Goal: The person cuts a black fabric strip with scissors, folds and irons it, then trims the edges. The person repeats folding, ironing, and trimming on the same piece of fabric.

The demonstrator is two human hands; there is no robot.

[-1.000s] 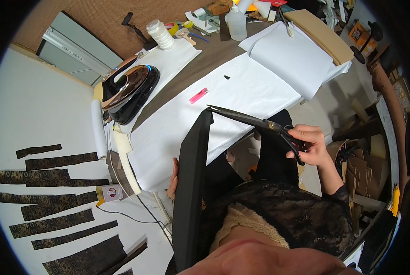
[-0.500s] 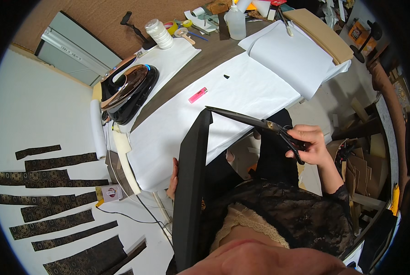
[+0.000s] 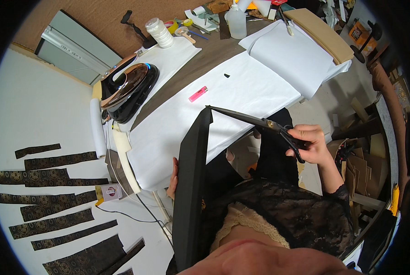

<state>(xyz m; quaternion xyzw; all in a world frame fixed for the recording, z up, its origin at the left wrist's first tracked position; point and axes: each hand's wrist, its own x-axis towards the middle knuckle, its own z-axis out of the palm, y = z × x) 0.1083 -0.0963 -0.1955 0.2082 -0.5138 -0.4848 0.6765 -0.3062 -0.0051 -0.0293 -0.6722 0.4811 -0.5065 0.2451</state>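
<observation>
My right hand (image 3: 309, 143) is closed around the handles of black scissors (image 3: 271, 124). Their long blades point left, and the tips touch the far corner of a long black box-like piece (image 3: 189, 183). This piece has a sloped side and stands tilted in front of my body. On its left side, my left hand (image 3: 173, 178) grips it; part of that hand is hidden behind the piece. A small black scrap (image 3: 226, 76) and a pink lighter (image 3: 198, 94) lie on the white paper (image 3: 255, 87) beyond the blades.
An iron (image 3: 129, 91) stands at the left of the table. Behind are a white jar (image 3: 159, 33) and a squeeze bottle (image 3: 236, 22). White sheets (image 3: 290, 59) lie at the right, beside a tan board (image 3: 319, 34). Several patterned dark strips (image 3: 53, 222) lie at the left.
The scissor blades have drawn slightly closer together at the corner of the black piece. Both hands stay in nearly the same place.
</observation>
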